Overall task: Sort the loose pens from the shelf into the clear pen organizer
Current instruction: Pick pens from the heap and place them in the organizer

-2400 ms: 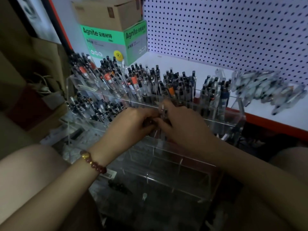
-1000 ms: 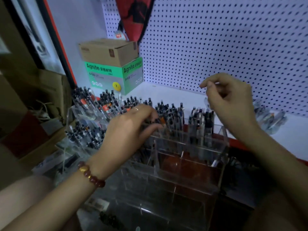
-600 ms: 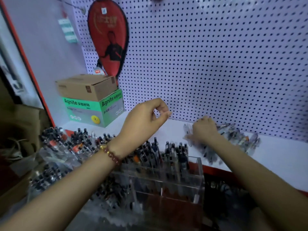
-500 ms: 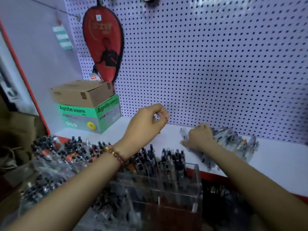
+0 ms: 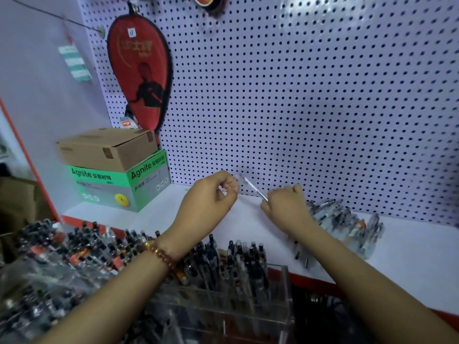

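A heap of loose clear pens (image 5: 347, 224) lies on the white shelf (image 5: 409, 264) at the right. My right hand (image 5: 285, 207) grips the lower end of one clear pen (image 5: 253, 188) lifted off the shelf and slanting up to the left. My left hand (image 5: 208, 202), with a bead bracelet on the wrist, hovers beside it, and its curled fingertips meet the pen's upper end. The clear pen organizer (image 5: 283, 284) stands below both arms, its back rows packed with several upright dark-capped pens (image 5: 238, 259).
A brown carton (image 5: 106, 147) sits on a green Agnite box (image 5: 124, 184) at the shelf's back left. A red racket cover (image 5: 141, 80) hangs on the pegboard (image 5: 310, 95). Two dark pens (image 5: 301, 254) lie near the shelf's red front edge.
My right hand has come off the pile with one pen and raised it toward my left hand. The view has tilted up from the organizer to the shelf.
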The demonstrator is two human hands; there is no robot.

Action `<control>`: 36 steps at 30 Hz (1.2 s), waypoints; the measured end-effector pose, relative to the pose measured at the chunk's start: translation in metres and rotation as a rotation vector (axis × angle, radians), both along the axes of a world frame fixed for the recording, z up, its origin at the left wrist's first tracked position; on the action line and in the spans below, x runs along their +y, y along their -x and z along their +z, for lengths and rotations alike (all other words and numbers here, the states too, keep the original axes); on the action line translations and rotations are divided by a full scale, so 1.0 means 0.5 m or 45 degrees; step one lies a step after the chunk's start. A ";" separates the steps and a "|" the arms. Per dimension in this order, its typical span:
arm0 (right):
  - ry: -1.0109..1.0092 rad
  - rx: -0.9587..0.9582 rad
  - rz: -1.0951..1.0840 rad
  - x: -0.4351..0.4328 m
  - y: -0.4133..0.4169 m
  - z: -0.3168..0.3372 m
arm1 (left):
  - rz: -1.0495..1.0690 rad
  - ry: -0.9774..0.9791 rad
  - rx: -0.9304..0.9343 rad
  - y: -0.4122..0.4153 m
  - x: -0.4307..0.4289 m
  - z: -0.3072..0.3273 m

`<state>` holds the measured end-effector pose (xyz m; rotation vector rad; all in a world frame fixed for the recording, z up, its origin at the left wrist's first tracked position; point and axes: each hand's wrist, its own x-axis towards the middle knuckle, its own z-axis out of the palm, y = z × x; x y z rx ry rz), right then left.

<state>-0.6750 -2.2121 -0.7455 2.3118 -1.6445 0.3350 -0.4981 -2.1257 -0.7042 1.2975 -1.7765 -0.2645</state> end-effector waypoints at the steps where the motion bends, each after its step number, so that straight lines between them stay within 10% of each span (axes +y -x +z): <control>1: 0.046 -0.146 0.064 0.012 0.000 0.019 | 0.020 0.020 0.033 -0.001 0.000 0.003; 7: -0.323 -0.891 0.648 0.149 -0.027 0.105 | -0.343 -0.117 0.450 0.010 0.034 0.056; 11: -0.688 -0.899 0.824 0.223 -0.070 0.122 | -0.637 -0.112 0.665 0.008 0.096 0.081; 20: -0.697 -1.314 1.019 0.323 -0.088 0.107 | -0.574 -0.118 0.311 -0.099 0.216 -0.014; 36: -0.206 -0.784 0.907 0.387 -0.150 0.004 | -0.258 -0.175 0.168 -0.172 0.306 -0.143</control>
